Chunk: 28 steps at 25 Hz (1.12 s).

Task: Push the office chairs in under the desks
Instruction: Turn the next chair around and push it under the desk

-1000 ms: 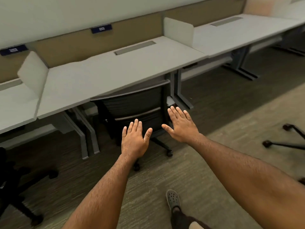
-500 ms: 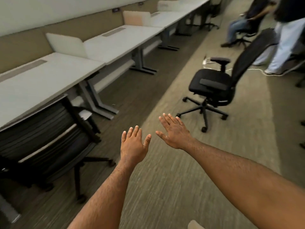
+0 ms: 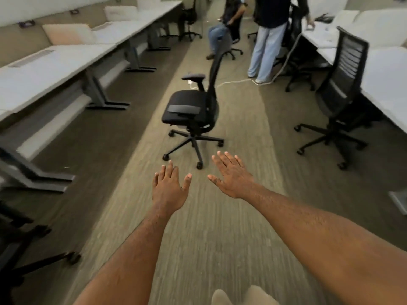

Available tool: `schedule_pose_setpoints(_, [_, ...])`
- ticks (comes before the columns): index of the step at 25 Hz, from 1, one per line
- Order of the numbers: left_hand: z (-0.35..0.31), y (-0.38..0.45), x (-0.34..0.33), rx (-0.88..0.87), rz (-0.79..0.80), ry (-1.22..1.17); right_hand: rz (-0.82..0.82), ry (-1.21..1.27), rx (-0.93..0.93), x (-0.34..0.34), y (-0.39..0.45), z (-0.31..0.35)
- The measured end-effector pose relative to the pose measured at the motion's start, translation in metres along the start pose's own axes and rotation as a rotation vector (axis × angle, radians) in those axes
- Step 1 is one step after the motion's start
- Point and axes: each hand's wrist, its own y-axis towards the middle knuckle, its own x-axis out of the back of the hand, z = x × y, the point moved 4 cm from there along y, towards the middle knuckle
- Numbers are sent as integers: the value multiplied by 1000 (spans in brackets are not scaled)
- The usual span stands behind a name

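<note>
- An open office aisle with striped carpet (image 3: 204, 227), a row of white benches (image 3: 55, 69) down the left and more on the right.
- Left hand (image 3: 168, 190) and right hand (image 3: 233, 177) are both stretched out in front, fingers spread flat and holding nothing (palms down, apart from each other).
- Just beyond the hands a black chair (image 3: 191, 108) stands alone in the middle of the aisle, well apart from either bench, its seat turned toward the left row.
- It sits on a five-star caster base, so it should roll easily on the carpet and may swivel if pushed off-centre; the top of the tall backrest looks like the best hold, one hand at each side.
- A second chair (image 3: 339, 93) on the right is only partly tucked in.
- Farther off, a seated person (image 3: 222, 29) and a standing person (image 3: 266, 40), with a cable (image 3: 237, 81) lying across the floor (a snag risk for casters).
</note>
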Motion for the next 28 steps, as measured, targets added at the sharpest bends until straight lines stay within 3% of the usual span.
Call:
schedule_pose_setpoints(8, [-201, 49, -46, -293, 93, 32, -50, 44, -266, 24, -59, -189])
schedule_pose_setpoints(14, [-270, 115, -90, -403, 151, 68, -42, 61, -401, 13, -50, -277])
schedule_pose_setpoints(20, [-307, 245, -121, -425, 184, 82, -14, 39, -430, 18, 54, -359])
schedule_pose_setpoints(28, [-309, 449, -68, -325, 85, 67, 2, 20, -345, 67, 247, -421])
